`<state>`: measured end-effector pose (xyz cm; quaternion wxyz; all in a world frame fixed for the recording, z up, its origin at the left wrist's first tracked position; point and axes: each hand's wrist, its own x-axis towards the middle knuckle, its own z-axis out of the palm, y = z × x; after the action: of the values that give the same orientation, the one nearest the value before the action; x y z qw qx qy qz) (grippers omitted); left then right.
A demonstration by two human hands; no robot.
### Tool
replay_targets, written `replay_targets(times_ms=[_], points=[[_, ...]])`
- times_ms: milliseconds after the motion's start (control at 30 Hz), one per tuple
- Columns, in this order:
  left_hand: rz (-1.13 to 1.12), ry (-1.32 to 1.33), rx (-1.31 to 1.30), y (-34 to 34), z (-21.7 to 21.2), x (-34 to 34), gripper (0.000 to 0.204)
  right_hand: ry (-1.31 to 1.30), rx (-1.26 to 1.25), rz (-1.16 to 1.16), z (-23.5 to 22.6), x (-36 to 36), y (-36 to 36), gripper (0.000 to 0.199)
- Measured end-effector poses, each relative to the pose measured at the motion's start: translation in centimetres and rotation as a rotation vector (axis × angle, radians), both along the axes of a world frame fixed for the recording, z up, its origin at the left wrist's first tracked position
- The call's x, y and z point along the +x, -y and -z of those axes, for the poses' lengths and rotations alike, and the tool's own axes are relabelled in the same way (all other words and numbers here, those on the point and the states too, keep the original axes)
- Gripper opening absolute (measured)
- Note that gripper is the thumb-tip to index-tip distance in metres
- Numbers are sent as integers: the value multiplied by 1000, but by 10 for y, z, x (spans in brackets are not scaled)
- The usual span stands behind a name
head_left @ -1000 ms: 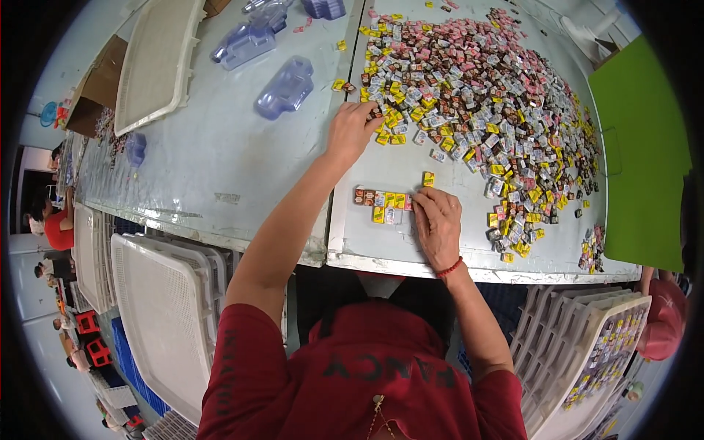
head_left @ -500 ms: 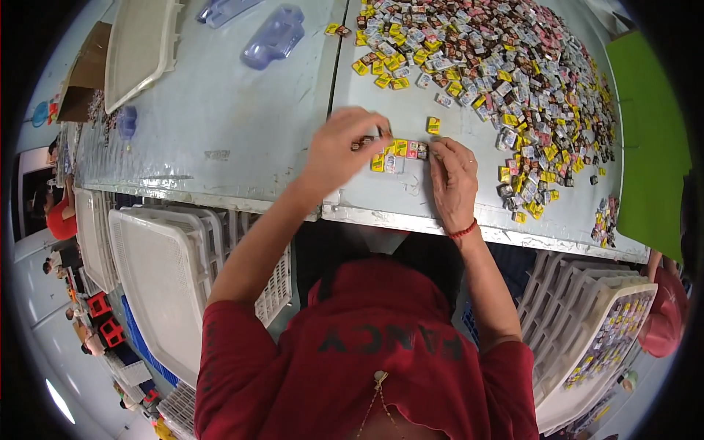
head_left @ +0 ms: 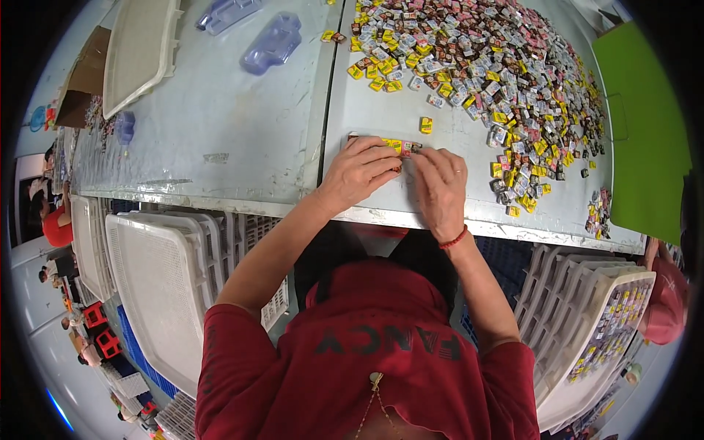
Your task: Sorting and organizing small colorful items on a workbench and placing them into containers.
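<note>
A short row of small box-shaped packs (head_left: 400, 145), yellow, pink and brown, lies on the table in front of me. My left hand (head_left: 361, 174) curls over the row's left part and hides some of it; a brown pack (head_left: 397, 169) peeks out at its fingertips. At the row's right end is my right hand (head_left: 442, 185), fingers bent and held together; whatever they may hold is hidden. One yellow pack (head_left: 426, 125) lies by itself just beyond the row.
A big heap of mixed small packs (head_left: 477, 66) covers the table's far right. Blue-tinted clear plastic trays (head_left: 271, 44) and a white tray (head_left: 141, 55) lie at the far left. Stacked white trays (head_left: 158, 286) stand below the front edge, and a green panel (head_left: 638, 132) borders the right.
My left hand has come down from above the row's left end and moved right, onto the packs. My right hand has shifted slightly left and nearer, its fingers now more bent.
</note>
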<state>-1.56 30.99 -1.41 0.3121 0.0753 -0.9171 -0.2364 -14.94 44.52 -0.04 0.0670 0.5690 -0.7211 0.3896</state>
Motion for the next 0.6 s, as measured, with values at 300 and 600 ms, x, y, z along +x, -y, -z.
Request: replay_targets(times_ms=[300,600], points=[[59,74,-105,-1,8,9,32,-279,193,-88,8,12,-2,33],[31,344,-43,-17,-17,28,71,-73,144,-95,1,12,-8,48]])
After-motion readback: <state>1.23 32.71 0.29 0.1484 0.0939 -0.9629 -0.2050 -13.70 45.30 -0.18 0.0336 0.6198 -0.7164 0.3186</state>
